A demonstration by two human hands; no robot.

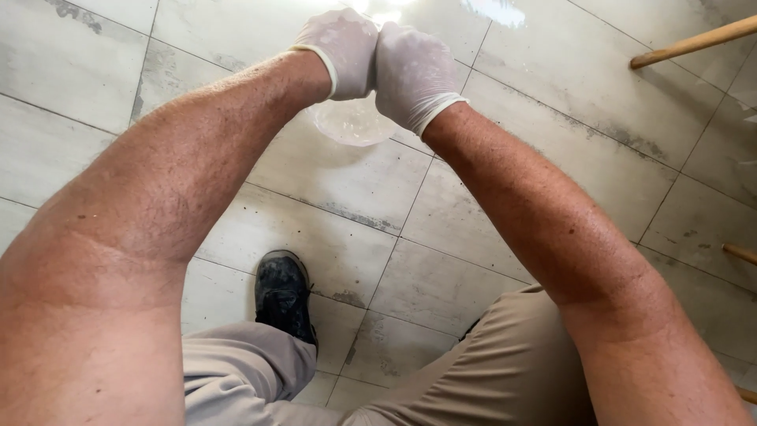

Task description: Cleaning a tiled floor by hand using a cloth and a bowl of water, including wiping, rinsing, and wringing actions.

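Below us lies a pale tiled floor point(331, 181), grey in the grout lines. Our gloved left hand point(341, 49) and right hand point(412, 72) press together above a clear plastic bowl point(351, 122) on the tiles, likely so drips land in it. Whether either grip holds anything, we cannot tell. A black shoe point(282, 296) stands nearer us; wooden poles point(694, 43) lean at right.

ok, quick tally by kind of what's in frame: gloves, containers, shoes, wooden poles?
White gloves: 2, on the left hand and the right hand, pressed together
Clear round container: 1, beneath the hands; contact not clear
Black shoe: 1
Wooden poles: 3, one at top right, one at the right edge, a tip at bottom right
Total: 7
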